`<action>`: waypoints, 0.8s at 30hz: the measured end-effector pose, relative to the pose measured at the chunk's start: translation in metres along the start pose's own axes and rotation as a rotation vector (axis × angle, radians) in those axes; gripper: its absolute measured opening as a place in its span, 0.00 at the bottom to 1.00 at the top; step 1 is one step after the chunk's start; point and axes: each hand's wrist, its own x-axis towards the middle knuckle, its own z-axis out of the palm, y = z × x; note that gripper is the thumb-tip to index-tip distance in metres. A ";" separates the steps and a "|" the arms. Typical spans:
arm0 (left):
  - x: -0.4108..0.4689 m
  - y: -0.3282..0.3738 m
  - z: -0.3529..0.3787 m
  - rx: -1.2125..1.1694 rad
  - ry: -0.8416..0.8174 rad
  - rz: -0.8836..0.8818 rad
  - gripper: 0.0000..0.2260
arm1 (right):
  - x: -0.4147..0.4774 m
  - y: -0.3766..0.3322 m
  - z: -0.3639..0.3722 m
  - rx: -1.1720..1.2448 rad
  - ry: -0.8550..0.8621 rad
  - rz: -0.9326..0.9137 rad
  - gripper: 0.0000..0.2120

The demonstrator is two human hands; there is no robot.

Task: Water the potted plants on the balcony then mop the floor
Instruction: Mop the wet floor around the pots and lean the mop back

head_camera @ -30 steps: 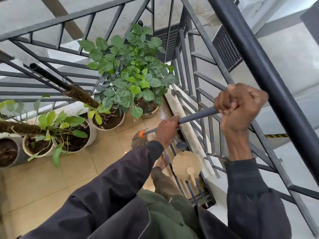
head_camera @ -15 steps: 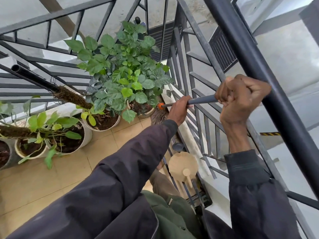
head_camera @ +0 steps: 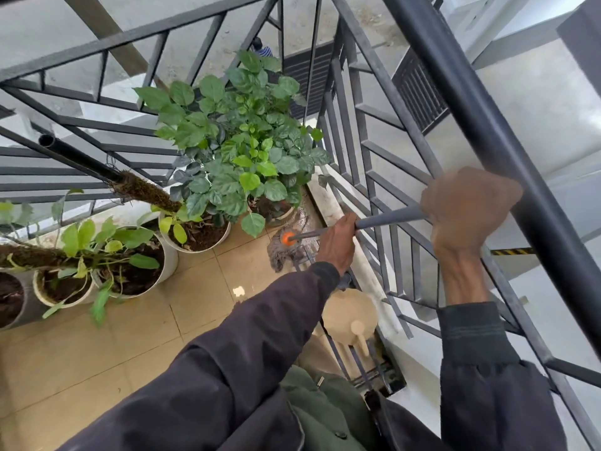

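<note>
The left hand (head_camera: 338,244) is wrapped around the lower part of the grey mop handle (head_camera: 387,220), and the right hand (head_camera: 466,208), a little blurred, is clenched around its upper end. The mop head (head_camera: 286,250) lies on the wet tile floor (head_camera: 97,359), just beside the pot of the bushy green plant (head_camera: 244,151). A beige watering can (head_camera: 351,315) stands nearer to the person than this plant, against the railing (head_camera: 383,177).

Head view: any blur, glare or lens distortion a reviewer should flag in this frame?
Head view: the right hand is smeared by motion blur, while the left hand and the plants stay sharp; a small glare spot sits on the wet floor tile; the railing bars splay from wide-angle distortion; daylight is soft, without hard shadows.
</note>
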 end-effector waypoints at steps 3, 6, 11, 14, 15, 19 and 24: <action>-0.018 -0.017 0.001 0.044 -0.003 0.019 0.11 | -0.012 0.006 -0.002 0.025 0.000 0.040 0.26; -0.031 -0.033 -0.001 0.058 0.020 -0.010 0.09 | -0.022 0.012 0.003 0.027 -0.046 0.051 0.28; -0.032 -0.034 -0.007 0.080 0.052 0.045 0.09 | -0.029 0.003 0.008 0.094 -0.048 0.015 0.23; -0.013 -0.018 -0.008 0.092 0.101 0.072 0.11 | -0.019 -0.013 0.009 0.109 -0.019 -0.052 0.19; -0.007 -0.012 -0.008 0.091 0.112 0.084 0.11 | -0.015 -0.017 0.011 0.117 -0.021 -0.070 0.19; 0.020 0.007 -0.013 0.053 0.117 0.150 0.09 | -0.003 -0.022 0.016 0.092 -0.054 -0.149 0.21; 0.051 0.012 -0.010 -0.045 0.042 0.070 0.14 | 0.004 -0.002 0.017 0.045 -0.051 -0.188 0.24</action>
